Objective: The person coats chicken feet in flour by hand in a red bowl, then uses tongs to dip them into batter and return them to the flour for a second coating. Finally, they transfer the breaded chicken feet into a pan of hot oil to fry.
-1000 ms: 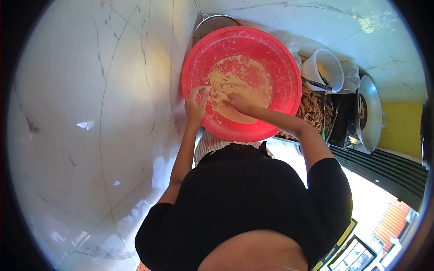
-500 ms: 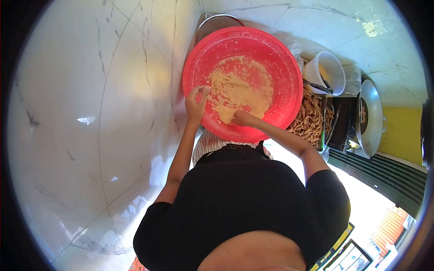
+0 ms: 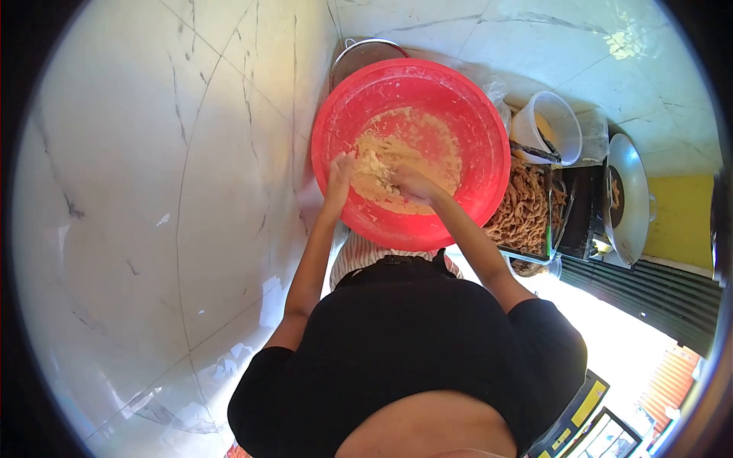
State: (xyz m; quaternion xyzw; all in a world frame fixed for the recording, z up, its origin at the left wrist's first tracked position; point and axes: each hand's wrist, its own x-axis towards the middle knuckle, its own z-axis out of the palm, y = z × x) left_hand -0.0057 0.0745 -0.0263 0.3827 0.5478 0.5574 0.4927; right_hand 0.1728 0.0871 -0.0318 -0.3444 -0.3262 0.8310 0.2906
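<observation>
A big red plastic basin (image 3: 479,145) holds a pale yellow, floury mixture (image 3: 382,179), partly in loose lumps and partly a thin layer over the bottom. My left hand (image 3: 338,182) is over the left inner side of the basin, fingers bent and drawn together; whatever they pinch is too small to make out. Down in the mixture, my right hand (image 3: 412,185) has its fingers curled into the flour, the tips partly hidden. A paler heap of lumps lies between the two hands.
Right of the basin, a tray of brown fried strips (image 3: 523,206) stands beside a clear plastic tub (image 3: 561,126) with yellowish contents. Farther right is a large metal wok (image 3: 630,202). A metal pot (image 3: 366,53) sits behind the basin. A marbled tile wall (image 3: 221,153) rises close on the left.
My right hand has moved up and away from the basin's near edge, deeper into the mixture. My left hand has shifted slightly right and down, its fingers closer together. Lumps are newly heaped between them.
</observation>
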